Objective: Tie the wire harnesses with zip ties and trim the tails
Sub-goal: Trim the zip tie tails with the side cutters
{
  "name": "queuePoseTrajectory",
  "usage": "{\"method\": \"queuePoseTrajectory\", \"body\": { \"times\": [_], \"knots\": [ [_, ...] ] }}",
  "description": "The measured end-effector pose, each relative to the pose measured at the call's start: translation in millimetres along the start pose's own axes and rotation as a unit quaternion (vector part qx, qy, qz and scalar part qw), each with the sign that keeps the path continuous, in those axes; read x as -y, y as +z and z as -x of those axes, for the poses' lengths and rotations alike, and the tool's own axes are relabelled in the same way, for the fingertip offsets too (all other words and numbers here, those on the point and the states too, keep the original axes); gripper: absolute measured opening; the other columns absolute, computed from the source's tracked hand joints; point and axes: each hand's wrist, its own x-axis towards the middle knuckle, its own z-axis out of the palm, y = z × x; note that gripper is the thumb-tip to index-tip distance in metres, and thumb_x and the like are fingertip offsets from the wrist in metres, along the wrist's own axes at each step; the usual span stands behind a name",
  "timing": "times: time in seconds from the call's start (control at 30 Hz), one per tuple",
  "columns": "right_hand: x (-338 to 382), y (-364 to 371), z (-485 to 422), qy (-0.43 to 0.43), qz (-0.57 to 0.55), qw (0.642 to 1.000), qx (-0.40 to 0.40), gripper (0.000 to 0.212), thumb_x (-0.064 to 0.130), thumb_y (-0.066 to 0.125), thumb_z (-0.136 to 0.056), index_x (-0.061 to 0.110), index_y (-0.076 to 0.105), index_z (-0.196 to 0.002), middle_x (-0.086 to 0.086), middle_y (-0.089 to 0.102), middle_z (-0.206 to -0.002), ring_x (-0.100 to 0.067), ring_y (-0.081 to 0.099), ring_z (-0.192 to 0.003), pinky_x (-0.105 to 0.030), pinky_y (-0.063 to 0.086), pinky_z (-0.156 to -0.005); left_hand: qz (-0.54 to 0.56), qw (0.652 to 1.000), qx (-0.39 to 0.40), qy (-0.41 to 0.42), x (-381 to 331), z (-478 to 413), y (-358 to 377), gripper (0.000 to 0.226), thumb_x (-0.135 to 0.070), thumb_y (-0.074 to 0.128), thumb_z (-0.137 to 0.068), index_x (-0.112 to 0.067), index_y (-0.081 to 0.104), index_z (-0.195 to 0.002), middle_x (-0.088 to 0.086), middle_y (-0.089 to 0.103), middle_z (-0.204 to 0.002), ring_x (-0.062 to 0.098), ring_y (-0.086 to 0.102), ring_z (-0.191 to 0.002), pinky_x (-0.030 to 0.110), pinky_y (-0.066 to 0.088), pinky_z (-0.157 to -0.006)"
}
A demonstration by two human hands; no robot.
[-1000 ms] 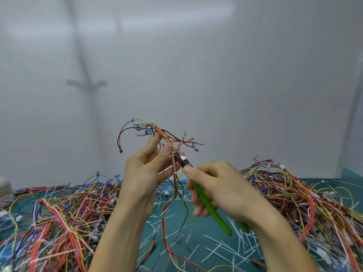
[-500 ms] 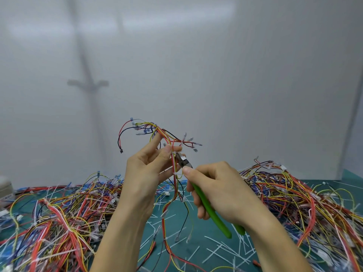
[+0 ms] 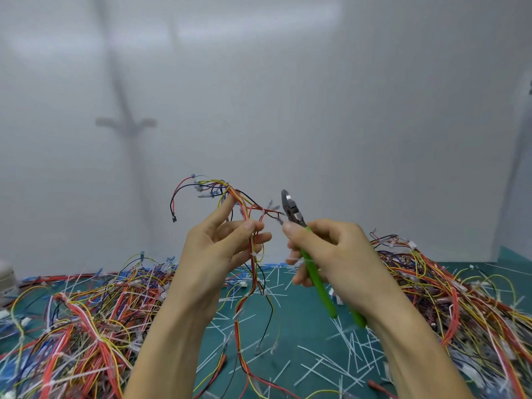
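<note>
**Harness in the left grip, cutters raised in the right**

Our left grip (image 3: 218, 249) holds a wire harness (image 3: 248, 210) up above the counter (image 3: 305, 331), pinching the bundle of red, yellow and black wires between thumb and fingers. The index finger stretches up along the strands. Above the pinch the harness fans out: one branch arcs left and ends in a small dark connector, and another runs right to a cluster of pale terminals. Below the pinch the wires hang down and trail onto the counter between our forearms.

Our right grip (image 3: 331, 254) is clenched around a pair of green-handled side cutters (image 3: 316, 279). The thumb lies along the handles near the pivot, and the metal head tilts up and to the left. The head stands just beside the harness's right-hand terminals; we cannot tell whether it touches them. A blurred pale strip shows at the right fingers, too smeared to identify.

On the teal counter lie many trimmed zip tie tails (image 3: 347, 341), scattered white slivers crossing one another. A pile of harnesses (image 3: 86, 321) is heaped on the left and a second heap of harnesses (image 3: 449, 292) on the right. A white wall (image 3: 288, 96) rises behind the counter.
</note>
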Motion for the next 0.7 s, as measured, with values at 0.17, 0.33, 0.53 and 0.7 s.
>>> {"method": "queuePoseTrajectory", "body": {
  "times": [0.17, 0.33, 0.53, 0.7],
  "knots": [
    [-6.8, 3.8, -1.6, -0.006, 0.041, 0.999, -0.001, 0.015, 0.029, 0.080, -0.077, 0.019, 0.069, -0.077, 0.003, 0.073, -0.070, -0.013, 0.068, -0.054, -0.039, 0.059, -0.062, -0.035, 0.999, 0.013, 0.020, -1.1, 3.3, 7.4, 0.064, -0.017, 0.061, -0.093, -0.028, 0.034, -0.150, 0.002, 0.077, -0.095, 0.023, 0.075, -0.084, 0.028, 0.061, -0.070],
    [-5.7, 7.5, -2.5, -0.061, 0.022, 0.996, -0.056, 0.014, 0.016, 0.069, -0.087, 0.023, 0.068, -0.075, 0.002, 0.071, -0.066, -0.016, 0.065, -0.051, -0.030, 0.057, -0.056, -0.144, 0.985, 0.076, 0.050, 2.6, 1.4, 8.6, 0.060, -0.020, 0.043, -0.104, -0.037, 0.016, -0.154, -0.014, 0.074, -0.107, 0.019, 0.075, -0.086, 0.032, 0.061, -0.078],
    [-0.6, 3.7, 1.6, -0.092, -0.060, 0.993, -0.051, 0.015, 0.008, 0.066, -0.091, 0.021, 0.070, -0.083, -0.005, 0.069, -0.065, -0.019, 0.065, -0.053, -0.032, 0.059, -0.057, -0.224, 0.965, 0.092, 0.098, 3.5, 4.0, 8.2, 0.043, -0.012, 0.053, -0.099, -0.036, 0.044, -0.134, -0.011, 0.062, -0.098, 0.012, 0.070, -0.085, 0.035, 0.061, -0.078],
    [1.5, 5.8, 1.6, -0.118, -0.117, 0.985, -0.036, 0.011, 0.002, 0.063, -0.091, 0.012, 0.066, -0.087, -0.005, 0.067, -0.064, -0.019, 0.068, -0.057, -0.025, 0.057, -0.057, -0.154, 0.986, 0.024, 0.059, -0.2, 5.0, 11.2, 0.016, -0.012, 0.069, -0.088, -0.010, 0.061, -0.101, 0.006, 0.059, -0.081, 0.014, 0.070, -0.069, 0.029, 0.061, -0.071]
  ]
}}
